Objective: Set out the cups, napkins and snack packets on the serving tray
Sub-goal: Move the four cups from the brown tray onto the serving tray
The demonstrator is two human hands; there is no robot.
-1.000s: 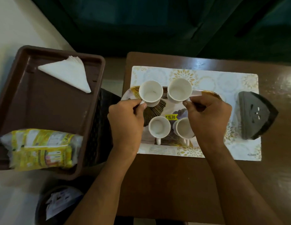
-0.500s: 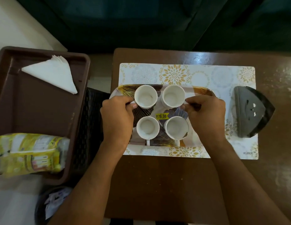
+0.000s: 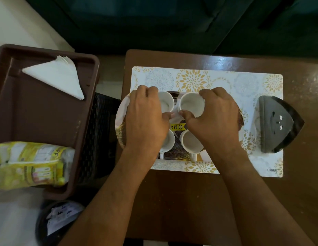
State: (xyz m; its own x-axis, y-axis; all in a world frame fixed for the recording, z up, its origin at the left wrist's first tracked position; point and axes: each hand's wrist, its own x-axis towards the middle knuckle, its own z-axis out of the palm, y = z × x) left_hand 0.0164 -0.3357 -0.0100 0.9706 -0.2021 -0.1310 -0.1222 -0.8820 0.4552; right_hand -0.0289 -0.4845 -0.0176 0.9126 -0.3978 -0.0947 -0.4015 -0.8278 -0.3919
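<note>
Risk: cups knocking together on the serving tray (image 3: 121, 114)

My left hand (image 3: 145, 119) clasps the far-left cup (image 3: 166, 103), right hand (image 3: 215, 119) the far-right cup (image 3: 192, 104). Rims nearly touch; a nudge tips one. Napkins (image 3: 55, 77) and snack packet (image 3: 30, 164) sit in the brown bin (image 3: 48, 132).

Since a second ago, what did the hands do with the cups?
Both hands moved from the handles of the two far cups onto the cups themselves. The left hand now covers the far left cup, and the right hand wraps its fingers round the rim of the far right cup. All four cups stayed on the tray. The napkins and snack packet stayed in the brown bin.
</note>
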